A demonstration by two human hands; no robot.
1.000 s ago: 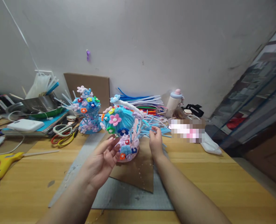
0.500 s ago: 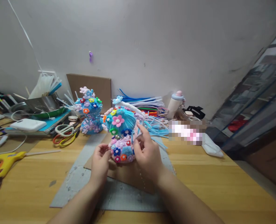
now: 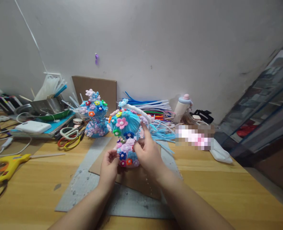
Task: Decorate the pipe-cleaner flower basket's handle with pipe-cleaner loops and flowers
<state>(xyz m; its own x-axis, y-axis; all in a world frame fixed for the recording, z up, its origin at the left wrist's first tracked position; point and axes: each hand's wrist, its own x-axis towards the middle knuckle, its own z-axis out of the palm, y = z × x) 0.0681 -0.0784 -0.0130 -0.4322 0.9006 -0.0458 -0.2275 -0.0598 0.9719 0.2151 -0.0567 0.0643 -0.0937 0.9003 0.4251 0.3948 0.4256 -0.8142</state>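
Note:
A mushroom-shaped ornament of pipe cleaners (image 3: 129, 124) stands upright on a brown cardboard piece (image 3: 141, 185). Its blue cap and pinkish base carry many small coloured flowers, and a white wrapped stem with a pale blue flower arches over the cap. My left hand (image 3: 110, 166) has its fingers curled against the left of the base. On the other side, my right hand (image 3: 149, 153) lays its thumb over the front of the base, with the index finger raised beside the cap. The fingers behind are hidden. A similar blue flowered ornament (image 3: 95, 111) stands behind to the left.
A grey board (image 3: 69, 195) lies under the cardboard. Left are a yellow glue gun (image 3: 13, 163), scissors (image 3: 71, 140), a white device (image 3: 33, 126) with cables and a metal pot (image 3: 45, 107). Behind are loose pipe cleaners (image 3: 146, 105); a bottle (image 3: 182, 108) stands at the right.
My right thumb has slid leftward over the front of the base. The whole view has shifted a little, so everything appears slightly further right. The ornament stays upright between my hands.

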